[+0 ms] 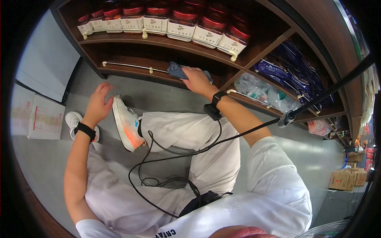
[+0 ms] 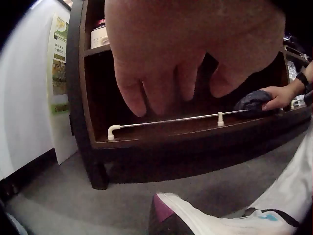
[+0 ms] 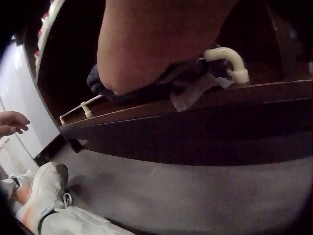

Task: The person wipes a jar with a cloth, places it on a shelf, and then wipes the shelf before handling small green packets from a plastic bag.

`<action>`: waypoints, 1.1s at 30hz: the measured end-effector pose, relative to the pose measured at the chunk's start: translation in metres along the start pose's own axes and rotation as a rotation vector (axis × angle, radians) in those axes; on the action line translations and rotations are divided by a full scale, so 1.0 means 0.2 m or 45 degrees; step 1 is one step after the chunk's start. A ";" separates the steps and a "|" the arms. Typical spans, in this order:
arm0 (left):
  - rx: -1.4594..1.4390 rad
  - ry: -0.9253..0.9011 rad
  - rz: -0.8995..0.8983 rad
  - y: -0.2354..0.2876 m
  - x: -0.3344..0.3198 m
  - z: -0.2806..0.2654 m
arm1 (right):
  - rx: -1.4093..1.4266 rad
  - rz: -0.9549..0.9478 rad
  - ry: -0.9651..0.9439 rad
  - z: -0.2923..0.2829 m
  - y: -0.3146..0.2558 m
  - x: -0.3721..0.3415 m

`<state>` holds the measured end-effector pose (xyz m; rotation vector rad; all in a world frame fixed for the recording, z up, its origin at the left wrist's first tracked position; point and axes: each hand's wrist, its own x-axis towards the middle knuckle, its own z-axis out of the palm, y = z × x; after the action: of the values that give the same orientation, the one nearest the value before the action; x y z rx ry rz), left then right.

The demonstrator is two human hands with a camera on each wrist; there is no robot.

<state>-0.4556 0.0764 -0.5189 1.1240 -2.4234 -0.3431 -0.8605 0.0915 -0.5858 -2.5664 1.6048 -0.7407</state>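
Observation:
A dark grey-blue cloth (image 1: 176, 70) lies over the metal rail (image 1: 131, 66) along the front of the low shelf, and my right hand (image 1: 197, 82) grips it from above. In the right wrist view the cloth (image 3: 193, 81) bunches beneath the right hand (image 3: 151, 49), beside a cream rail holder (image 3: 230, 58). My left hand (image 1: 98, 104) hangs in the air in front of the shelf, near the shoe, fingers loosely bent and holding nothing. The left wrist view shows the left hand (image 2: 190, 44) large before the rail (image 2: 171, 119).
Red-lidded jars (image 1: 180, 25) line the shelf above. Blue packets (image 1: 289, 67) and clear plastic bags (image 1: 262, 91) fill the compartments to the right. A black cable (image 1: 238, 137) crosses my lap. White cartons (image 1: 43, 117) stand at the left, by my shoes (image 1: 127, 125).

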 end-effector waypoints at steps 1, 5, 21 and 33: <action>-0.004 -0.003 -0.001 0.00 -0.01 0.00 | 0.000 0.003 -0.004 -0.02 0.00 -0.03; -0.028 -0.039 -0.045 -0.01 -0.02 0.03 | 0.022 0.074 -0.064 -0.13 0.03 -0.11; -0.143 -0.110 -0.100 -0.10 -0.12 0.07 | 1.794 1.206 1.591 -0.63 -0.24 -0.70; -0.327 -0.211 -0.194 -0.13 -0.23 0.11 | 0.902 1.332 1.973 -0.77 0.21 -1.61</action>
<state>-0.4228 0.0954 -0.5612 1.2052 -2.3506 -0.8010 -1.0720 0.3805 -0.5826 -0.1847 1.7923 -2.5215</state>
